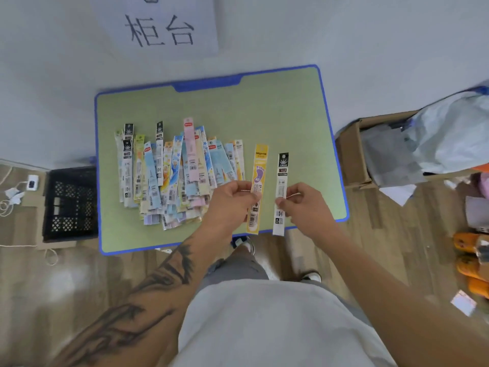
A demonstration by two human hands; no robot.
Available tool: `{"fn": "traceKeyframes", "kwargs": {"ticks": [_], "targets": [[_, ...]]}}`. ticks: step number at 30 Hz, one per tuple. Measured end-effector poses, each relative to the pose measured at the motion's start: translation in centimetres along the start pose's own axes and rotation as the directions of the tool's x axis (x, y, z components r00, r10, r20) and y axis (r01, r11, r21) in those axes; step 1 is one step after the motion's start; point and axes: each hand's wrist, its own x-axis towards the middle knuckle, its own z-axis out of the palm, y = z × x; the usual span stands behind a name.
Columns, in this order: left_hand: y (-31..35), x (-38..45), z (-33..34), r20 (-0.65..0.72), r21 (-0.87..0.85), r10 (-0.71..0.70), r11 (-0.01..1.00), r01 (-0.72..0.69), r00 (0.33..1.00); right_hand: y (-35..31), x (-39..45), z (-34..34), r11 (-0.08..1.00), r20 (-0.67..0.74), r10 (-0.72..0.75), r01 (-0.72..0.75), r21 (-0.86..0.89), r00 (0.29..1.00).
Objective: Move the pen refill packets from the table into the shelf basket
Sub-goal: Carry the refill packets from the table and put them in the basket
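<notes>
A spread pile of several pen refill packets [174, 173] lies on the left half of the green table [277, 115]. My left hand [230, 200] pinches a yellow refill packet [258, 165] at its middle and holds it upright over the table's front edge. Just to its right, my right hand [304, 205] pinches a white packet with a black top [281, 178], also upright. The two packets are side by side and apart. A black latticed basket [70, 205] stands on the floor left of the table.
A paper sign [158, 27] hangs on the wall behind the table. An open cardboard box [354, 154] with plastic bags stands to the right. Orange slippers [468, 258] lie at the far right, and cables and a charger [31, 181] at the far left.
</notes>
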Motion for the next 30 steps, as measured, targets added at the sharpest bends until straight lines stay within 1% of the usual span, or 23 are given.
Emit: {"fn": "traceKeyframes", "kwargs": {"ticks": [5, 9, 14, 18, 21, 24, 30], "targets": [[-1.1, -3.2, 7.1, 0.018, 0.051, 0.053, 0.997, -0.054, 0.998, 3.0, -4.7, -6.8, 0.973, -0.029, -0.043, 0.048, 0.226, 0.999], [-3.5, -7.0, 14.8, 0.073, 0.09, 0.083, 0.992, -0.09, 0.994, 8.0, -9.4, -13.1, 0.923, -0.075, -0.06, 0.084, 0.377, 0.995], [-6.6, -11.0, 25.9, 0.209, 0.229, 0.129, 0.957, -0.177, 0.969, 15.7, -15.4, -21.3, 0.838, -0.194, -0.03, 0.131, 0.53, 0.981], [-8.7, -14.8, 34.8, 0.352, 0.316, 0.115, 0.919, -0.234, 0.929, 22.6, -20.1, -27.4, 0.758, -0.3, 0.056, 0.155, 0.634, 0.952], [-9.9, -17.5, 41.0, 0.457, 0.377, 0.099, 0.879, -0.294, 0.884, 27.2, -23.2, -31.2, 0.688, -0.367, 0.137, 0.178, 0.704, 0.92], [-11.4, -19.8, 46.6, 0.528, 0.435, 0.064, 0.836, -0.334, 0.847, 31.3, -25.8, -34.1, 0.626, -0.444, 0.195, 0.238, 0.743, 0.874], [-14.7, -22.7, 56.7, 0.648, 0.537, -0.086, 0.756, -0.373, 0.757, 37.6, -29.7, -37.9, 0.477, -0.54, 0.371, 0.344, 0.809, 0.755]]}}
